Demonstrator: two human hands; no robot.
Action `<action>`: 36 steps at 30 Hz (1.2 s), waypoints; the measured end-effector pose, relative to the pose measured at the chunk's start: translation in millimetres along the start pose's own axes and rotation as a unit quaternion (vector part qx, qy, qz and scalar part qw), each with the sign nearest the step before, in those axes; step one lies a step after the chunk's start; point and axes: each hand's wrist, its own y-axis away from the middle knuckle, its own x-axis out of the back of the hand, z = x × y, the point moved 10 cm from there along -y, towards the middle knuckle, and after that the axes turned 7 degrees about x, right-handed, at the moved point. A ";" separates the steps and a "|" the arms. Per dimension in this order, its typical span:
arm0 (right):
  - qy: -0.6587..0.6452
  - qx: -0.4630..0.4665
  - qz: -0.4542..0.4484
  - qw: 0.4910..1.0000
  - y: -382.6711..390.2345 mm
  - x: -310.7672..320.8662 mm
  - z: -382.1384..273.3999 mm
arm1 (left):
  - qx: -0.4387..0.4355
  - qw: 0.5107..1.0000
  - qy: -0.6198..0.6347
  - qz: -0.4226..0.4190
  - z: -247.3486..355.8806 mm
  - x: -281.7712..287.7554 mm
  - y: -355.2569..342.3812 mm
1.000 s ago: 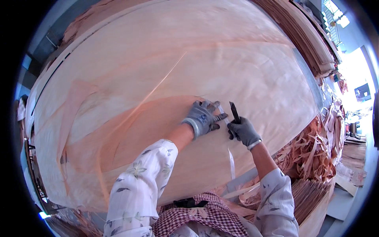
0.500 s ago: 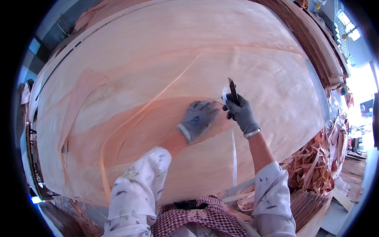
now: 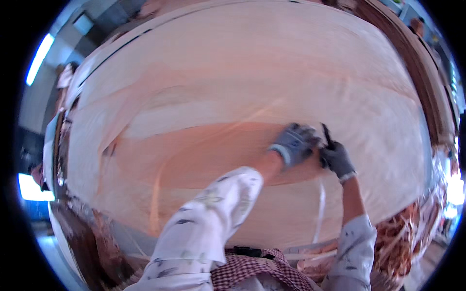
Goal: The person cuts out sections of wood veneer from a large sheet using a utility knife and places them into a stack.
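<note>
A large pale wood veneer sheet (image 3: pixel 359 106) spreads before me, with a reddish-orange, long oval patch of veneer (image 3: pixel 218 155) on it. My left hand (image 3: pixel 293 144), in a grey glove, rests open at the right end of that patch, fingers pointing right. Close beside it, my gloved right hand (image 3: pixel 338 160) is closed around a dark utility knife (image 3: pixel 326 136), its tip pointing away from me. Motion blur hides the fine detail between the two hands. A narrow white strip (image 3: pixel 319 208) lies on the sheet nearer to me.
A thin pale-orange veneer strip (image 3: pixel 154 203) lies toward the front left. Stacked veneer sheets (image 3: pixel 427 72) line the right side, with a heap of veneer scraps (image 3: pixel 398 237) at the lower right. Another person (image 3: pixel 65 80) is at the far left.
The view has shifted, so the sheet and both hands sit further right in the picture. My left hand is closer to my right hand, which still holds the knife.
</note>
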 end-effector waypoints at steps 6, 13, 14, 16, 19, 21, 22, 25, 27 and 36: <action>-0.049 -0.011 -0.112 0.992 54.8 -75.1 -80.1 | 0.059 0.998 -0.021 -0.029 -19.9 -10.8 9.0; -0.059 0.173 -0.156 0.971 67.0 -135.9 -193.1 | 0.082 0.971 0.206 0.083 -54.8 80.7 105.2; -0.093 0.163 -0.183 0.965 65.7 -160.4 -196.6 | 0.059 0.981 0.038 0.179 -77.4 103.5 144.2; -0.080 0.137 -0.216 0.964 57.8 -198.6 -199.8 | 0.165 0.952 -0.118 0.229 -145.3 137.1 214.1; -0.004 0.107 -0.211 0.972 37.8 -258.8 -217.0 | 0.323 0.918 -0.169 0.156 -228.9 170.4 291.2; -0.024 0.126 -0.226 0.966 17.3 -303.8 -222.7 | 0.305 0.929 -0.162 0.134 -246.4 158.5 307.1; -0.038 0.129 -0.232 0.963 10.2 -324.3 -228.9 | 0.295 0.934 -0.160 0.122 -252.6 152.7 311.1; -0.085 0.119 -0.251 0.957 -11.3 -378.0 -229.4 | 0.286 0.940 -0.123 0.142 -260.4 144.7 317.3; -0.001 0.113 -0.235 0.965 -32.0 -384.5 -203.3 | 0.280 0.943 -0.108 0.143 -259.4 145.8 312.1; 0.223 0.133 -0.162 0.952 -38.4 -378.8 -203.2 | 0.197 0.971 -0.062 0.120 -249.4 140.6 282.3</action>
